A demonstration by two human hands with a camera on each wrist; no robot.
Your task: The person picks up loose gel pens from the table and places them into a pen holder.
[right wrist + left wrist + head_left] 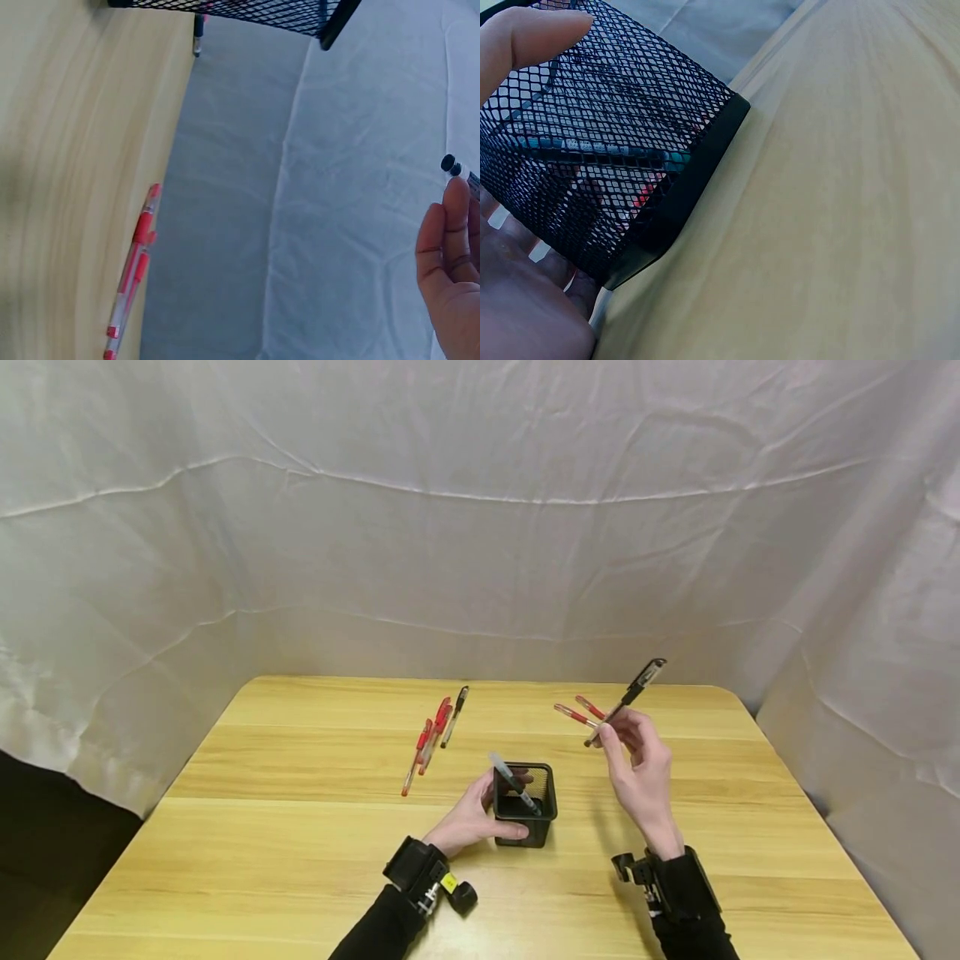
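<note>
My left hand (467, 820) grips a square black mesh pen holder (527, 833), thumb on its near side and fingers at its far side. One pen (512, 778) with a pale cap leans inside it. The left wrist view shows the mesh wall (645, 97) close up, with that pen behind it. To the right and higher, my right hand (643, 768) pinches a black pen (639, 683) between thumb and fingers, its cap end tilted up and away. In the right wrist view only the dark tip (450, 163) of this pen and part of the hand show.
Two red pens (576, 716) lie beyond my right hand, partly hidden by it. Left of the holder are several red pens (422, 750) beside a black pen (454, 717). The wooden table (300, 860) ends at a pale hanging cloth (480, 568).
</note>
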